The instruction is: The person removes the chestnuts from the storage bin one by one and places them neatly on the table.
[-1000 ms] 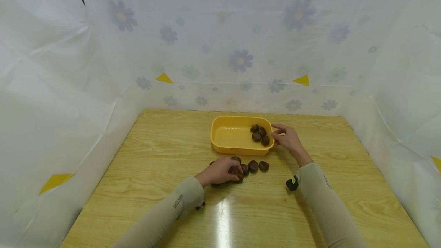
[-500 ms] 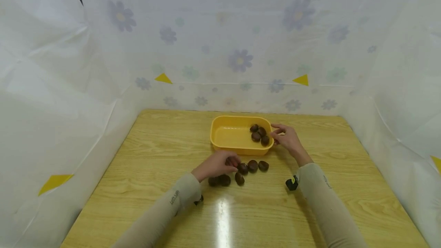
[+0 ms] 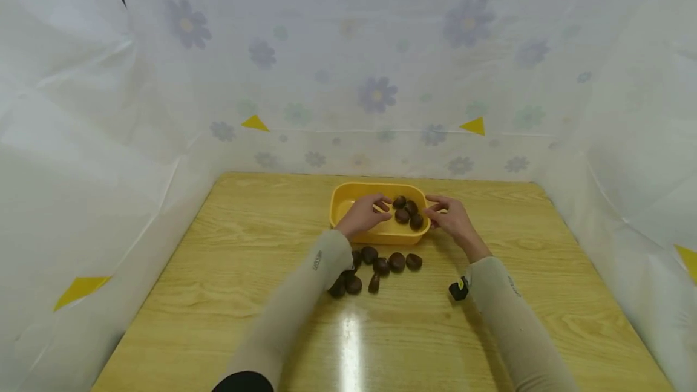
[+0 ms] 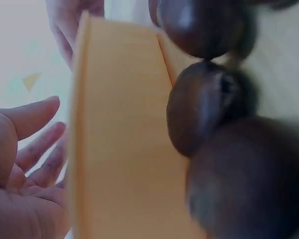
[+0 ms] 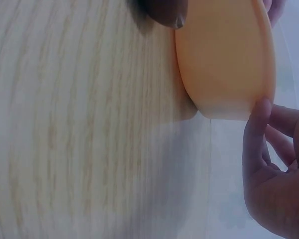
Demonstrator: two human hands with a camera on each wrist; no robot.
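A yellow tray [image 3: 354, 198] stands at the back middle of the wooden table, with several brown chestnuts [image 3: 408, 212] in its right half. My left hand [image 3: 381, 207] hovers over the tray just left of them; in the left wrist view its fingers [image 4: 35, 144] lie relaxed and apart beside the tray wall [image 4: 119, 139], with nothing in the palm. My right hand [image 3: 438, 213] holds the tray's right end, thumb [image 5: 256, 124] on the outer wall [image 5: 224, 59]. Several more chestnuts [image 3: 396, 261] lie loose in front of the tray, seen close up [image 4: 204, 109] in the left wrist view.
White flower-print sheets [image 3: 376, 95] close off the table at the back and both sides. Bare wood [image 3: 245, 228] stretches left of the tray and towards the near edge. A small black wrist camera [image 3: 457, 290] sits on my right sleeve.
My left hand rose from the loose chestnuts, pinching one, and moved forward over the tray, where it now lies open. The right hand stayed at the tray's right end.
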